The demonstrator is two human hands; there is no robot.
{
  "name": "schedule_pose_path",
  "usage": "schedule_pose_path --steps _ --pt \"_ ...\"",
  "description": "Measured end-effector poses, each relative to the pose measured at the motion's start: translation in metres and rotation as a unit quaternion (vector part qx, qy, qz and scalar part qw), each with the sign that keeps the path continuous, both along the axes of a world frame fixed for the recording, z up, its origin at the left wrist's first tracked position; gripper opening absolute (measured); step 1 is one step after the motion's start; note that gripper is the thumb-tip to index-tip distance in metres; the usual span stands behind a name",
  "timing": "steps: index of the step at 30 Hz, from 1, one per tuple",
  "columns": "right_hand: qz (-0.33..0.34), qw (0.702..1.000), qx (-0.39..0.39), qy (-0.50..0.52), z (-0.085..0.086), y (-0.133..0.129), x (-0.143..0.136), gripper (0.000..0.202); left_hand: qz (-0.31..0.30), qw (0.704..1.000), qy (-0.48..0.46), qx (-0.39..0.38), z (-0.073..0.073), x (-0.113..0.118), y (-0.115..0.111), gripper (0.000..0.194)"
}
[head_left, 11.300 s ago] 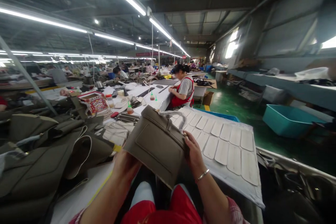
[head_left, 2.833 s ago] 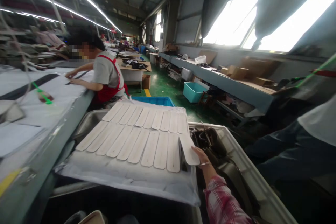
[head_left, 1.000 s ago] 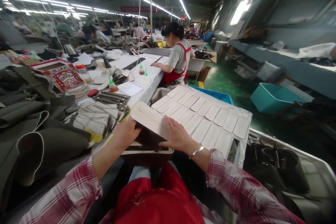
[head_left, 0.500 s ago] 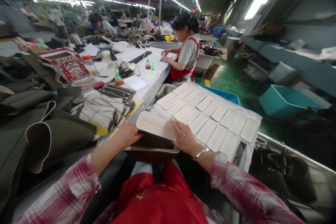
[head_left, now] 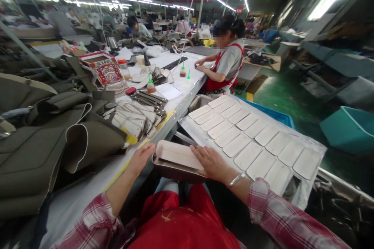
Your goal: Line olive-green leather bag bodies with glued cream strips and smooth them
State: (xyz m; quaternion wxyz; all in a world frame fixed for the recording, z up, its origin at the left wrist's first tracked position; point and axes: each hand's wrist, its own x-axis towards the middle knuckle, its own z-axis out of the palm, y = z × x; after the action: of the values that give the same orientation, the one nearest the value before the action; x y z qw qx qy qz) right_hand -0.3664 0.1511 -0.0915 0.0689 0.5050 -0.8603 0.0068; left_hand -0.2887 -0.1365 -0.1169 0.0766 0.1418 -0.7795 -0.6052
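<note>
A brown, open-topped bag body [head_left: 179,172] is held between my hands above my lap. Inside its opening lies a pale, round-cornered panel [head_left: 177,154] with a line along its length, and a dark gap shows along the near rim. My left hand [head_left: 141,160] grips the left end of the bag body, fingertips at the rim. Over the right end of the panel lie the fingers of my right hand [head_left: 212,164], closed on it and the bag's edge; its thumb is hidden.
On my right, a board [head_left: 187,123] carries rows of pale panels [head_left: 247,155]. To the left, the table holds dark olive pieces [head_left: 35,163], stacked straps [head_left: 149,101], a red printed box [head_left: 105,71] and glue bottles [head_left: 150,85]. A co-worker [head_left: 230,62] sits beyond. Teal bin [head_left: 347,128] at right.
The pale panel has gone down from above the opening into the bag body. My left hand has shifted from under the panel to the bag's left end. The view has turned left.
</note>
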Motion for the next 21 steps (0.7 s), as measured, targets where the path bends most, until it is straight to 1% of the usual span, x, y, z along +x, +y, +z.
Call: schedule_pose_path --steps 3,6,8,9,11,13,15,17,19,21 --pt "0.046 0.999 0.015 -0.009 0.001 0.001 -0.004 0.084 -0.046 0.996 -0.019 -0.077 -0.004 -0.005 0.006 0.040" --pt "0.074 0.997 0.030 -0.022 0.005 -0.002 -0.006 0.080 -0.047 0.992 -0.021 -0.114 -0.009 -0.012 0.009 0.035" --pt "0.078 0.996 0.037 -0.031 0.006 -0.003 -0.007 0.082 -0.041 0.990 -0.012 -0.135 -0.012 -0.015 0.010 0.032" --pt "0.079 0.995 0.041 -0.036 0.006 -0.003 -0.007 0.083 -0.041 0.987 -0.004 -0.158 -0.013 -0.016 0.010 0.031" --pt "0.084 0.994 0.053 -0.044 0.005 -0.003 -0.006 0.081 -0.049 0.971 0.016 -0.233 -0.013 -0.017 0.010 0.029" --pt "0.086 0.993 0.067 -0.053 0.003 -0.003 -0.006 0.078 -0.064 0.943 0.028 -0.325 -0.013 -0.020 0.009 0.027" --pt "0.078 0.991 0.079 -0.074 0.006 -0.005 -0.007 0.075 -0.081 0.918 0.034 -0.388 -0.011 -0.022 0.007 0.023" --pt "0.063 0.988 0.073 -0.123 0.013 -0.004 -0.013 0.076 -0.083 0.911 0.049 -0.402 -0.007 -0.022 0.005 0.027" --pt "0.038 0.977 0.035 -0.208 0.026 0.001 -0.025 0.077 -0.047 0.921 0.081 -0.378 0.000 -0.018 0.004 0.043" --pt "-0.003 0.956 -0.018 -0.294 0.038 0.013 -0.040 0.077 0.000 0.932 0.121 -0.343 0.007 -0.011 0.004 0.056"
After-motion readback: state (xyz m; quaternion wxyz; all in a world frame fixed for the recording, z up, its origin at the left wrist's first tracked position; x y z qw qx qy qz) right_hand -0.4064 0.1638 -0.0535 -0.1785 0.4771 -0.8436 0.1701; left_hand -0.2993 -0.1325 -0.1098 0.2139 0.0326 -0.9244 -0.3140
